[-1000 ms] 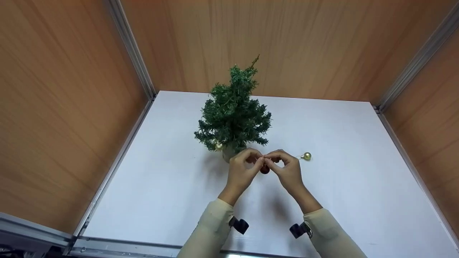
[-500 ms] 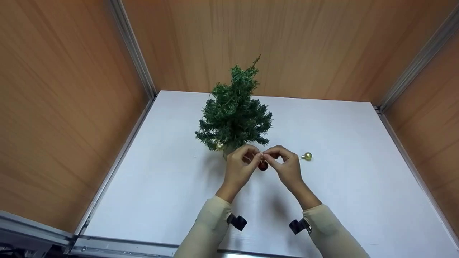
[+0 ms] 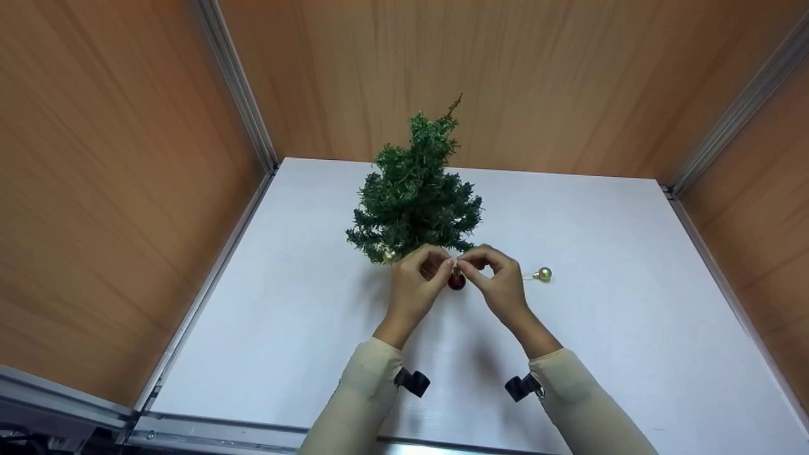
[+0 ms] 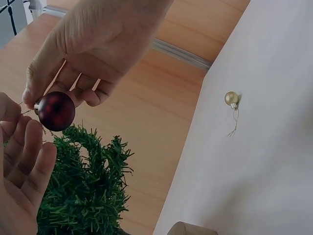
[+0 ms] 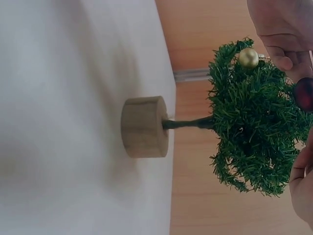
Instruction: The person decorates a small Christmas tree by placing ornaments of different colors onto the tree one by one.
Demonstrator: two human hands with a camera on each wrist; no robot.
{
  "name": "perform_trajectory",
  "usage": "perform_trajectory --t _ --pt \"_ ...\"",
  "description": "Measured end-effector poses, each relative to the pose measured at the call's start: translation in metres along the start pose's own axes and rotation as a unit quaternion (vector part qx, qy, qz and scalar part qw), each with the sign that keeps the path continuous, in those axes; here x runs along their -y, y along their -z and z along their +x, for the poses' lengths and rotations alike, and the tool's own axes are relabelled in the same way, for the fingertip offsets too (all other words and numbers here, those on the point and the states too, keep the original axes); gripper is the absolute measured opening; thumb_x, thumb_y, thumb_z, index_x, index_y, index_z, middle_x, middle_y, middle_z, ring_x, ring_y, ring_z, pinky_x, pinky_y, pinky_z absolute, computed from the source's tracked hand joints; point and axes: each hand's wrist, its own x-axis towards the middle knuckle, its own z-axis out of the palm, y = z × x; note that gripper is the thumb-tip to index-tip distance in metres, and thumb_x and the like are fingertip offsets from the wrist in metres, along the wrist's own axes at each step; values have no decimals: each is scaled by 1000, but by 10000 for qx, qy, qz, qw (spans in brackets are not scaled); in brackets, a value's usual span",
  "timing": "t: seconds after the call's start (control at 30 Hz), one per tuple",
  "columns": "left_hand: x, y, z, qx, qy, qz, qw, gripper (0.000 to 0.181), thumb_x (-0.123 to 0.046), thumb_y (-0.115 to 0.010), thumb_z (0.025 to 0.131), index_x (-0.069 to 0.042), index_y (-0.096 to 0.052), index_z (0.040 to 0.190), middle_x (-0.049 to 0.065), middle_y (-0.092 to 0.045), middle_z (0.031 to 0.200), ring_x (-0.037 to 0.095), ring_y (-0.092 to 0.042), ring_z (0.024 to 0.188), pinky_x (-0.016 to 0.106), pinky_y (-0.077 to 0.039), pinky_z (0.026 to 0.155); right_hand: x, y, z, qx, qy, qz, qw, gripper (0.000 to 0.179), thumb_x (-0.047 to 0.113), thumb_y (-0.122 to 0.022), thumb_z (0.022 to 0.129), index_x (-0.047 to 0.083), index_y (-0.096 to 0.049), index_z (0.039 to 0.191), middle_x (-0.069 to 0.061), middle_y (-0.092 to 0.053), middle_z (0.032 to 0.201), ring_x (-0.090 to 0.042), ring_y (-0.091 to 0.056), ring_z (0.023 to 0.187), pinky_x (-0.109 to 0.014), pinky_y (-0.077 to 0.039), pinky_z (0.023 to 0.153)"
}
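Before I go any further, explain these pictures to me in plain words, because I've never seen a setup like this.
There is no robot here: a person works with bare hands. The wide picture comes from a camera on the head, looking forward and down. The two closer ones come from small black cameras on the wrists; the right wrist's view shows the tree lying sideways.

The left hand and right hand pinch at the top of a dark red ball. Just beyond them, a small green tree stands in a round base on a white tabletop. One gold ball is on its lower branches; another gold ball lies on the tabletop to the right.
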Motion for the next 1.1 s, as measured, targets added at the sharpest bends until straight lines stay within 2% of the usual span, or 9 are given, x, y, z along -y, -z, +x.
perform_trajectory --t 0.23,0.47,1.1 --pt "-3 8 1 -64 27 18 10000 6 -9 -64 82 -4 -62 82 0 -59 67 13 -53 51 28 -46 45 0 -7 1 11 -52 93 9999 7 6 -66 81 1 -65 86 -5 -62 79 -18 -53 71 -28 -43 66" --pt "-30 21 2 -118 142 -74 9998 5 -5 -63 82 -1 -61 80 4 -57 64 15 -53 50 27 -46 45 -1 -13 2 47 -72 131 9999 7 5 -65 82 0 -65 86 -5 -63 82 -18 -53 71 -27 -43 66" --pt "-22 29 -6 -234 380 91 9990 4 -4 -62 83 0 -60 82 5 -59 68 16 -54 53 27 -47 48 -8 -27 1 211 -159 -13 9996 6 10 -65 82 5 -66 86 -1 -64 83 -17 -53 73 -30 -42 66"
